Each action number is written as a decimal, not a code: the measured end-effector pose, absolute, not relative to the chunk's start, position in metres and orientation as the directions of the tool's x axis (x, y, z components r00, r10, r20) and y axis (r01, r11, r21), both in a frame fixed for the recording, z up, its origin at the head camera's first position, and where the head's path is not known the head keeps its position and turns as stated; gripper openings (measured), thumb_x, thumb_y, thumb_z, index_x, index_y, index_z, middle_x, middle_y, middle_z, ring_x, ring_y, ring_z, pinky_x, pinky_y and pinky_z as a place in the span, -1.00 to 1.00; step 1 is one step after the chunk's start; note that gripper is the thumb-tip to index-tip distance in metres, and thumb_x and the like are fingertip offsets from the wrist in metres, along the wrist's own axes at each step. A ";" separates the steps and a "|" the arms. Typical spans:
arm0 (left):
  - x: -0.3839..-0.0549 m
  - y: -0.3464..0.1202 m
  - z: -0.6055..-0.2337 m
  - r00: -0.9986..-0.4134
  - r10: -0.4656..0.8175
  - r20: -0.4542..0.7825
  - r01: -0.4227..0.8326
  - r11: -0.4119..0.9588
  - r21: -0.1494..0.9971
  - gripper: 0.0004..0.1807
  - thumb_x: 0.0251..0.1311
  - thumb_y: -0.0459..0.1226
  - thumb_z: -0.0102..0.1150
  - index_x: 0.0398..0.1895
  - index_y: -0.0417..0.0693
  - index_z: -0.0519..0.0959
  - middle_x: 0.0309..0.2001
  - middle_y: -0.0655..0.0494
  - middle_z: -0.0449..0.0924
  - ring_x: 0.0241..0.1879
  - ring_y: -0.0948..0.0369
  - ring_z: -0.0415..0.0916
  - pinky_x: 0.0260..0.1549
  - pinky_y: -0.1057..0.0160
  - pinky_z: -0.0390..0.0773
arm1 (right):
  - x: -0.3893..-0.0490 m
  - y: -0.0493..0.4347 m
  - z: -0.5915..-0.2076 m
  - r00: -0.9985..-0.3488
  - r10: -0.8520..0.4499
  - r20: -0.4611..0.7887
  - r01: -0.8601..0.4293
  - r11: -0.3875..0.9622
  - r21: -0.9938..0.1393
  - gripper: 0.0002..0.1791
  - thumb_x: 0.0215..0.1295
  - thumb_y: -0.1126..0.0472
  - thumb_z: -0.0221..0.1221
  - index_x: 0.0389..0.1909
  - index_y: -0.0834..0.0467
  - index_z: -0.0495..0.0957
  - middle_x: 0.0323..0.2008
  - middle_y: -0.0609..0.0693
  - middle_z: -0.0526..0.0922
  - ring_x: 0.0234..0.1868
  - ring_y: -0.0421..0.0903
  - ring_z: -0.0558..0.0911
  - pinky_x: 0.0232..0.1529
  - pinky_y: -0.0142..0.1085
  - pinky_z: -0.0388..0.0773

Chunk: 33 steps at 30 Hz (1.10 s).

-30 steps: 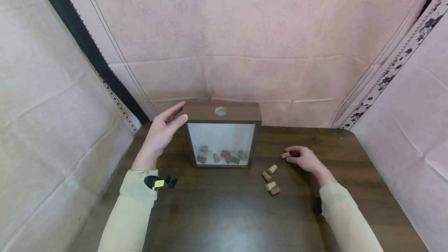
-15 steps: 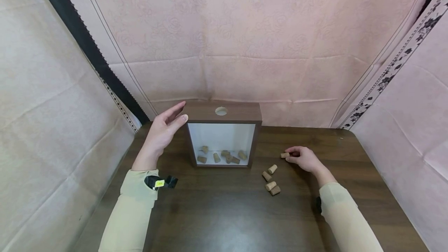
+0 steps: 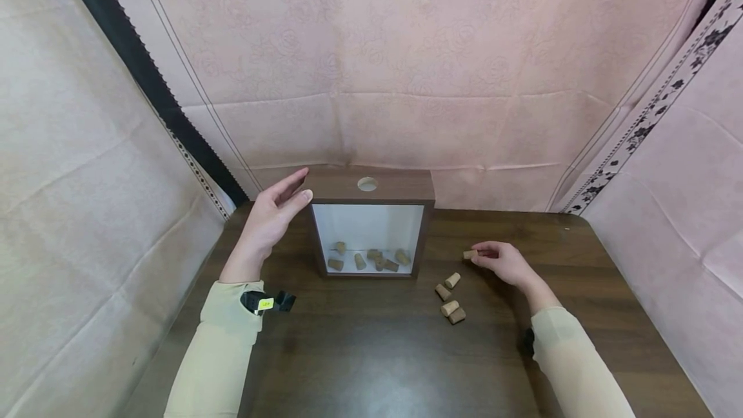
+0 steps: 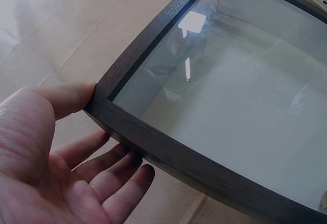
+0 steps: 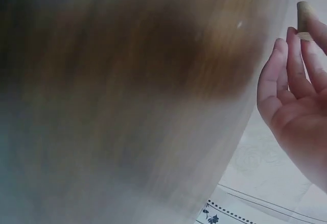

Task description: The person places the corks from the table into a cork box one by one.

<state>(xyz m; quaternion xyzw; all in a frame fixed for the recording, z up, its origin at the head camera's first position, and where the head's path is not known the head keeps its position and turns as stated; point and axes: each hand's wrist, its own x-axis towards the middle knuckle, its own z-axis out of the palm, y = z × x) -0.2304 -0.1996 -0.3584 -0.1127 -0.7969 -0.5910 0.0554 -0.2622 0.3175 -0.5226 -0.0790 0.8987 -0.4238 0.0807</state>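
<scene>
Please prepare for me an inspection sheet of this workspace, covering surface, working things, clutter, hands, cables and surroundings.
Surface: dark brown wooden table, with wood grain and a shine near the front.
Job's things: upright box with a clear front and a round hole in its top; several corks inside; four loose corks on the table, to the box's right.
Clutter: one small pale speck at the far right.
Left hand: touches the box's upper left corner.
Right hand: pinches one cork.
Cables: nothing seen.
Surroundings: pale cloth behind and on both sides; floral trim at right.
</scene>
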 end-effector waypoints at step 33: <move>-0.232 -0.200 -0.361 -0.966 0.120 0.230 0.255 0.272 0.928 -0.32 0.53 -0.01 0.28 0.64 0.14 0.38 0.61 0.17 0.31 0.60 0.12 0.22 0.54 -0.08 0.26 | -0.218 0.184 -0.338 -0.900 -0.019 0.435 -0.420 -0.227 -0.879 -0.74 0.50 0.40 0.27 0.14 0.19 0.70 -0.10 -0.05 0.71 -0.12 -0.14 0.65 -0.11 -0.36 0.67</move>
